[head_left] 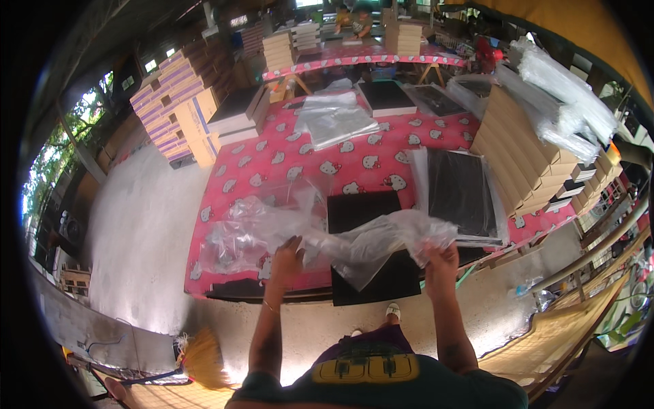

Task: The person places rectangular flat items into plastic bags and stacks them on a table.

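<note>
A crumpled clear plastic bag (368,240) stretches across the near part of the table, sagging between my hands. My right hand (443,259) is closed on its right end. My left hand (289,258) grips the plastic further left, fingers partly covered by its folds. More loose clear plastic (238,228) lies heaped beyond my left hand. Beneath the bag is a flat black panel (364,210), partly hidden; black surface (381,286) also shows nearer me, reaching past the table's edge. To the right lies a stack of black panels in clear plastic sleeves (462,194).
The table has a pink printed cover (272,163). Flat plastic bags (334,116) and black-topped stacks (385,97) lie toward its far end. Cardboard boxes (524,150) stand at the right, topped with plastic bundles (565,88). More cartons (174,109) stand left; a broom (204,358) is behind me.
</note>
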A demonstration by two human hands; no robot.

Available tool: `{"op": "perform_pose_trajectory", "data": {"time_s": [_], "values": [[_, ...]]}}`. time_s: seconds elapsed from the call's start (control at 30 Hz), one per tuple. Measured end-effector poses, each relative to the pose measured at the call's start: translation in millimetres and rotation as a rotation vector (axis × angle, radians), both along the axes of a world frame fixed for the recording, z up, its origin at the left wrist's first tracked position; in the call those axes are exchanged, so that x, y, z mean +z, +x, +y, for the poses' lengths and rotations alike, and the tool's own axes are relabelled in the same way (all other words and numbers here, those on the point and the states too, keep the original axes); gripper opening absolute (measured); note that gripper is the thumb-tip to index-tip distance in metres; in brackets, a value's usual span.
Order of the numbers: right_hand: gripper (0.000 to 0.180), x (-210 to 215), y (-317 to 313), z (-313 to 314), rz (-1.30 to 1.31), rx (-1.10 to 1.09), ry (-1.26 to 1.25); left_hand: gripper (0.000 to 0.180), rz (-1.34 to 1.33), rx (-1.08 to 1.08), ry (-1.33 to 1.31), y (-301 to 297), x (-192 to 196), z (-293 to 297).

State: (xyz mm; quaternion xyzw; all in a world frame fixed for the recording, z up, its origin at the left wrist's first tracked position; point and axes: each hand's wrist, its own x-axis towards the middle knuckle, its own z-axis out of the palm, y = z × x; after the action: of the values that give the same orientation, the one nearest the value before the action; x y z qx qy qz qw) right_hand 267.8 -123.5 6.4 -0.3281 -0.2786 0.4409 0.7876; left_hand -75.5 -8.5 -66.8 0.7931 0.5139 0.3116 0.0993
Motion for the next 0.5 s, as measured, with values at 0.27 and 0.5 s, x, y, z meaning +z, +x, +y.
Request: {"op": "perform_pose_trajectory", "data": {"time_s": [0.27,0.5], "values": [[0.032,-13.5,-64.9,-15.7,0.248,0.387,-0.123,0.011,-0.71,-0.33,-0.282,122.6,42.3,-73.0],[0.032,-23.1,-19.5,-26.2,0.067,0.464,-0.127,0.012,-1.357,-0.221,-0.669,86.3,80.1,-66.9]]}}
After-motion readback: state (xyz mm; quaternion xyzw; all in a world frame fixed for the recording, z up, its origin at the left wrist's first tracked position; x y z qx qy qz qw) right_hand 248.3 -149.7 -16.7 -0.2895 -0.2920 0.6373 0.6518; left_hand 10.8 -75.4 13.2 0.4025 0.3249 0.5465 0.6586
